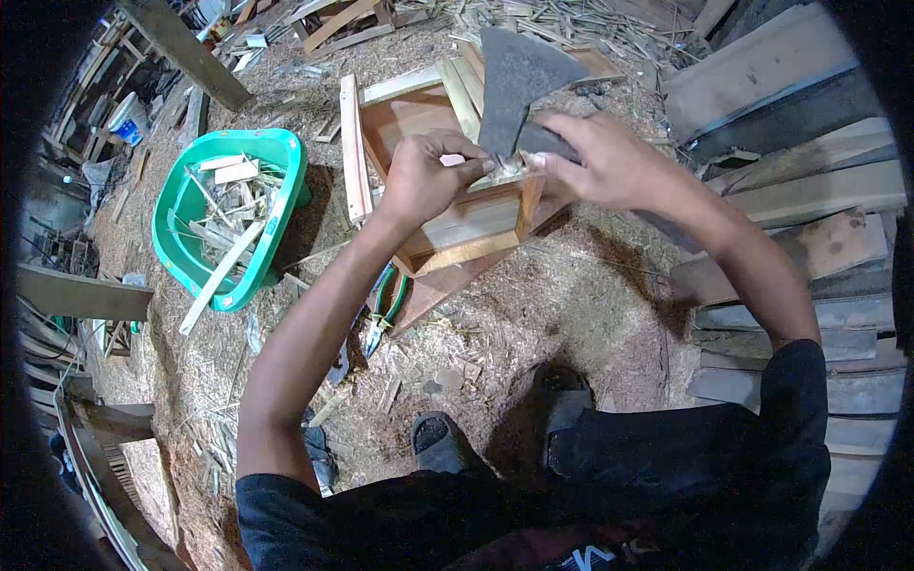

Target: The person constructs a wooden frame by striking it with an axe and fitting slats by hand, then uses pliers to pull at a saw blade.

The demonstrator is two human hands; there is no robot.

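My right hand (605,162) is closed around the dark grip of an axe (524,81), whose wide flared blade points away from me. My left hand (426,181) pinches thumb and fingertips together just beside the axe's lower end; what sits between them is too small to make out. Both hands are over the near upper edge of a wooden box frame (476,228) made of light and reddish boards. Pliers with green-and-black handles (381,309) lie on the ground by the frame's near left corner.
To the left stands a green plastic tub (293,181) filled with wood offcuts. Stacked planks (800,200) line the right side. Wood shavings cover the ground, and more scraps (571,24) are heaped at the back. A wooden post (186,52) rises at upper left.
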